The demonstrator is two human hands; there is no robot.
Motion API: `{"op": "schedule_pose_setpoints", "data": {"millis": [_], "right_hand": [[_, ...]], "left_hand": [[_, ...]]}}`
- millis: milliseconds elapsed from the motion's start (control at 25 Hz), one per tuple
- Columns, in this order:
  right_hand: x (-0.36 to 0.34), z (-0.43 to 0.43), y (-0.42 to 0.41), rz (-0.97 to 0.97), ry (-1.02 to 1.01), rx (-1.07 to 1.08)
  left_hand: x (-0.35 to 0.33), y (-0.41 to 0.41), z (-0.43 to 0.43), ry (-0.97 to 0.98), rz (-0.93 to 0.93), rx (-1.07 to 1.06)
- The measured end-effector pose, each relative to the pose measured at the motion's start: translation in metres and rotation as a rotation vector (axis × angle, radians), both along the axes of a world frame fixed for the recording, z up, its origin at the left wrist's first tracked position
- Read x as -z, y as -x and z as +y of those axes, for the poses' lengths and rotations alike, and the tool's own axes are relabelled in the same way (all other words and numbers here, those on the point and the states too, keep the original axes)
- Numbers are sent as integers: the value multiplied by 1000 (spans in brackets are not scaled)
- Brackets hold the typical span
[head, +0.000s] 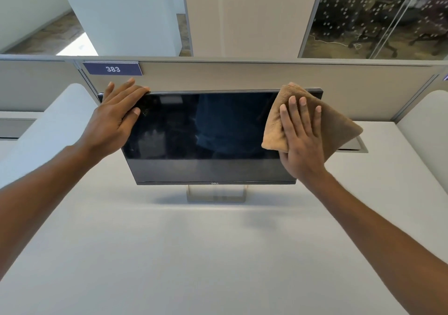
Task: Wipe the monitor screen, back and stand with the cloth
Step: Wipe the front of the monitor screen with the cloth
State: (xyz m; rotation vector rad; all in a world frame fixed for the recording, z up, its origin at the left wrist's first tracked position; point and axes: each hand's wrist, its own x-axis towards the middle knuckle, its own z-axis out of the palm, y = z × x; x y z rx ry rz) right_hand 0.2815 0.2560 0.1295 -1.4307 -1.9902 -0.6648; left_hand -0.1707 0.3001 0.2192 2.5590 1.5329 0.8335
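A black monitor (206,135) with a dark, switched-off screen stands on a silver stand (216,194) on the white desk (194,254). My left hand (116,118) holds the monitor's upper left corner, fingers over the top edge and thumb on the screen. My right hand (301,137) lies flat with straight fingers on a tan cloth (337,125), pressing it against the right part of the screen. The cloth drapes past the monitor's right edge and covers its upper right corner.
A beige partition (242,77) with a purple sign reading 383 (112,69) runs behind the monitor. White curved dividers (48,125) flank the desk on the left and right. A grey cable hatch (354,145) sits on the desk behind the cloth.
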Motion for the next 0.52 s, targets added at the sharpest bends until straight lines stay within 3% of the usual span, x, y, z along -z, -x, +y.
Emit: {"op": "schedule_pose_setpoints", "data": {"millis": [160,360,520], "right_hand": [[34,-2,37,-112,62,-110],[96,-18,84,-442,205,-302],[113,-18,105,-512,222,-342]], "left_hand": [[0,-2,2,-16,1,10],[2,1,4,-16,-3,10],[1,2,5,-11,-1,11]]}}
